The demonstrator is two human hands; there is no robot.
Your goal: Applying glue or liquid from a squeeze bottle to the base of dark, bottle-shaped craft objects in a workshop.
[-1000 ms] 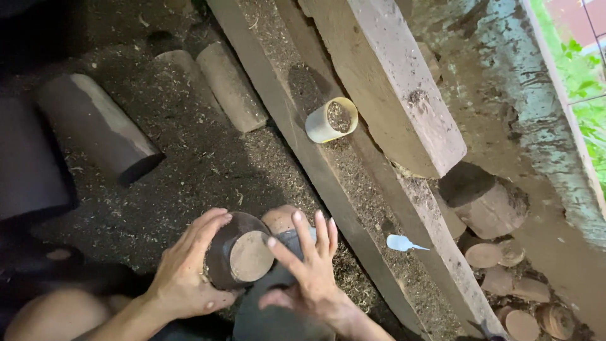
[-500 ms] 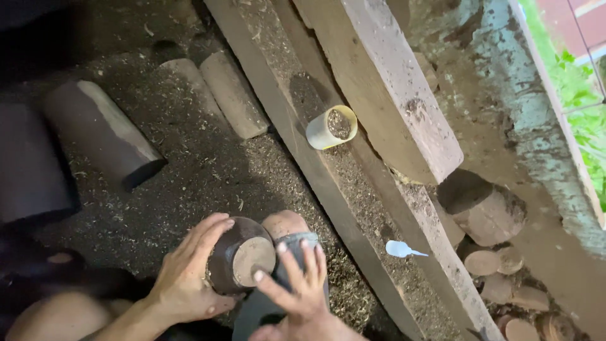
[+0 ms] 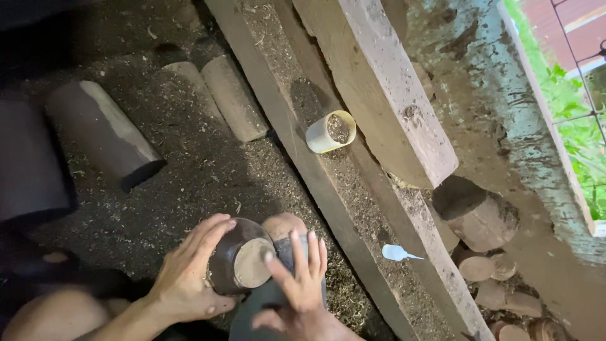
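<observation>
Below the long wooden beam (image 3: 379, 95), low on the sawdust floor (image 3: 189, 183):
Where: the dark round piece (image 3: 240, 256) sits just left of my knee (image 3: 284, 224).
Left hand (image 3: 189, 271): curled around the piece's outer rim, gripping it.
Right hand (image 3: 297, 284): fingers spread flat, fingertips touching the piece's pale face; grasping nothing.
Done: I judge the piece is seated and steadied.
Left: the face looks still under work.
Looks: dark curved wall, tan flat centre, dusty.
Nearby: cream cup (image 3: 331, 131) further up the beam.
</observation>
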